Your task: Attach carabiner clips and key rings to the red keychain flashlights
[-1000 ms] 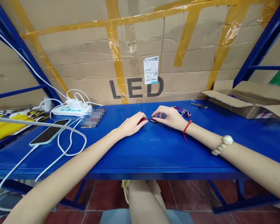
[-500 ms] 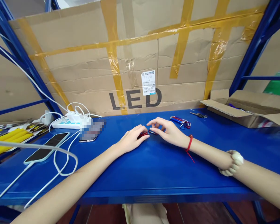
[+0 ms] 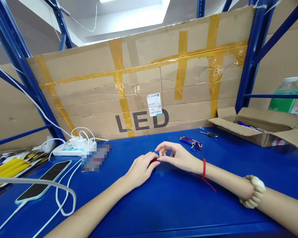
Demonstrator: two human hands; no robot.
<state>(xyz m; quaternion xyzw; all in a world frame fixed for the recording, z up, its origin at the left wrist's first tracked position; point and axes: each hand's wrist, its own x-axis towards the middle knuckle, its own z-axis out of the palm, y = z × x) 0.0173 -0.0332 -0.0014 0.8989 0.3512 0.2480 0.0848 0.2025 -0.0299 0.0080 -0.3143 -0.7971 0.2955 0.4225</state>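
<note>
At mid-shelf [image 3: 178,211], both hands meet over a small red clip [image 3: 154,160]. The left hand [image 3: 139,169] lies curled on it, fingers closed around its near end; the right hand [image 3: 176,156] pinches the far end between thumb and forefinger, other fingers spread. Most of the clip is hidden, so whether it is open or joined to anything cannot be told. A bundle of red and blue clips [image 3: 191,142] lies apart behind the right hand, untouched, near a key [image 3: 208,134] and an open box [image 3: 260,129]; judging by that, the handling is at an early stage.
</note>
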